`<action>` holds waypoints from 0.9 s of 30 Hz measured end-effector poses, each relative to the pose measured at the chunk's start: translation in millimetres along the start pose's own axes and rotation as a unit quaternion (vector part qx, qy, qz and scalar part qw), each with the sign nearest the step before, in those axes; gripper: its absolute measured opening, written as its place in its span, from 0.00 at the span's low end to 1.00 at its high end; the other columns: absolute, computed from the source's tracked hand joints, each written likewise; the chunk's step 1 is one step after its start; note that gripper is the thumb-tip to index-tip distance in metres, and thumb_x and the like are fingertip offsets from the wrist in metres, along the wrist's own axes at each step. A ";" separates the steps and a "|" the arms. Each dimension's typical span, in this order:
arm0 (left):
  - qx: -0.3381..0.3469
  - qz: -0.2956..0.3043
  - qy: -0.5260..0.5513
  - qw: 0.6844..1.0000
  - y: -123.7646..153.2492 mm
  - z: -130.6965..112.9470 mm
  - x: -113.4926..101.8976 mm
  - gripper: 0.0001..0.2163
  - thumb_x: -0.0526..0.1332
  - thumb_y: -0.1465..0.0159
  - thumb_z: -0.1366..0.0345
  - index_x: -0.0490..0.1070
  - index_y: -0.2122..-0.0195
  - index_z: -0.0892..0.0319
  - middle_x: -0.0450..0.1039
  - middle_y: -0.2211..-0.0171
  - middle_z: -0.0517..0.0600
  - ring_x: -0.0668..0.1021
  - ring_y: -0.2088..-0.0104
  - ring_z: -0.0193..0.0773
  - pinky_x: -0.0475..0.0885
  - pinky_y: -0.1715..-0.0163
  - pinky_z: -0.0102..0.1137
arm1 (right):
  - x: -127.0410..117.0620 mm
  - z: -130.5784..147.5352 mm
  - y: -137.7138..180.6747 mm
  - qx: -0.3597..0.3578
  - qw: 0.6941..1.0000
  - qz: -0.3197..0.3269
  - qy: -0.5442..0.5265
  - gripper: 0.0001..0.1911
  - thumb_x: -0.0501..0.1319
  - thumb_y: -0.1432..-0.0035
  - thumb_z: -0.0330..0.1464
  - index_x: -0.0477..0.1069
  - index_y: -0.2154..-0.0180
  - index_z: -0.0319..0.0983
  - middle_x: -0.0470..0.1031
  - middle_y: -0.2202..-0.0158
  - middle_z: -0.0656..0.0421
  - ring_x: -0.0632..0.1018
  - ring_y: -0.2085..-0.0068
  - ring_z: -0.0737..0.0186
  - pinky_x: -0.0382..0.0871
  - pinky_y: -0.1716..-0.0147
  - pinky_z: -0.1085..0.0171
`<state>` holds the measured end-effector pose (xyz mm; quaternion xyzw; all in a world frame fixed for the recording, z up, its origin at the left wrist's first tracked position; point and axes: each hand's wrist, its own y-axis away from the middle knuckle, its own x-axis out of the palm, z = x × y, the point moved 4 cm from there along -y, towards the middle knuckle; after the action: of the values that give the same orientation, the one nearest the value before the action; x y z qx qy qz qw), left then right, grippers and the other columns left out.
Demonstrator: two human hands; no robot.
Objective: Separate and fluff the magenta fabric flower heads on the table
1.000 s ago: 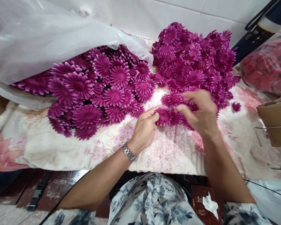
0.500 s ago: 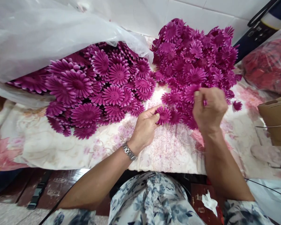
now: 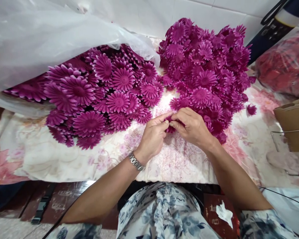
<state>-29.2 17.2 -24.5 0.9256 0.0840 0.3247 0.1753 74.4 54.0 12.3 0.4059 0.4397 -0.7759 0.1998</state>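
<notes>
at the middle of the cloth-covered counter (image 3: 176,166), near its front edge, 1 purple flower (image 3: 169,129) is held between the person's 2 hands. the left hand (image 3: 153,137) is clamped on it, thumb and forefinger pinched at its left side; the right hand (image 3: 190,127) has thumb and fingertips closed on its right side. the fingers hide most of the flower, so its exact shape and what is being done to it cannot be told.

as for progress, this 1 piece looks to be mid-work, since neither hand has let go. to the left, a large heap of flat, pale-tipped flowers (image 3: 89,93) spills from a clear plastic bag (image 3: 52,39). to the right, a taller, ruffled pile of purple flowers (image 3: 204,63) stands against the wall, with 1 loose flower (image 3: 251,110) just beside it. which pile is finished and which is left is a guess; the right one, fuller in form, may be the done side, and the bagged heap may be what remains. both are big, so much seems left.
</notes>
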 end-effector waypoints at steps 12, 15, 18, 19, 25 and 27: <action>0.035 -0.042 -0.019 0.998 -0.2 -6.0 0.0 0.12 0.58 0.47 0.77 0.78 0.64 0.63 0.72 0.78 0.46 0.67 0.78 0.26 0.61 0.76 0.22 | -46.7 -40.0 7.3 0.111 0.966 -0.103 0.212 0.10 0.61 0.43 0.40 0.74 0.68 0.41 0.74 0.65 0.56 0.70 0.62 0.58 0.61 0.63 0.57; 0.032 -0.030 -0.016 0.999 0.3 -6.4 0.4 0.12 0.58 0.46 0.76 0.78 0.63 0.63 0.69 0.80 0.45 0.66 0.79 0.25 0.61 0.77 0.22 | -45.3 -29.9 3.3 0.071 0.982 -0.111 0.136 0.10 0.61 0.43 0.41 0.73 0.67 0.41 0.73 0.68 0.57 0.71 0.64 0.60 0.62 0.63 0.59; 0.021 -0.005 0.002 1.000 0.6 -5.2 2.5 0.12 0.58 0.45 0.76 0.77 0.62 0.62 0.68 0.80 0.46 0.66 0.79 0.26 0.63 0.76 0.23 | -22.5 -13.2 -0.5 0.013 0.999 -0.030 0.035 0.11 0.58 0.41 0.40 0.70 0.69 0.39 0.71 0.73 0.59 0.69 0.69 0.64 0.63 0.66 0.62; 0.015 -0.001 0.005 1.000 0.6 -4.5 2.9 0.13 0.58 0.45 0.76 0.77 0.62 0.63 0.69 0.79 0.46 0.66 0.78 0.26 0.62 0.76 0.23 | -14.6 -9.1 -0.6 0.003 1.000 -0.005 0.018 0.11 0.57 0.40 0.39 0.69 0.71 0.39 0.70 0.74 0.60 0.68 0.70 0.65 0.63 0.66 0.62; 0.021 -0.018 -0.010 1.000 -0.5 -2.3 1.3 0.12 0.58 0.47 0.77 0.78 0.65 0.62 0.69 0.78 0.46 0.63 0.79 0.25 0.56 0.80 0.23 | -0.1 -3.9 2.3 -0.015 0.999 -0.007 0.042 0.11 0.54 0.38 0.33 0.69 0.70 0.36 0.72 0.75 0.58 0.69 0.71 0.64 0.64 0.65 0.63; 0.029 -0.028 -0.012 0.999 -1.2 -3.1 0.2 0.11 0.58 0.47 0.77 0.78 0.66 0.62 0.68 0.79 0.46 0.62 0.80 0.25 0.56 0.81 0.23 | -5.7 -8.3 3.2 -0.010 0.997 -0.029 0.072 0.11 0.54 0.38 0.32 0.69 0.72 0.36 0.71 0.76 0.58 0.68 0.72 0.65 0.64 0.66 0.63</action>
<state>-31.0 19.2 -22.6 0.9315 0.1176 0.3055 0.1583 83.6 59.0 12.8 0.4457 0.4719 -0.7459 0.1495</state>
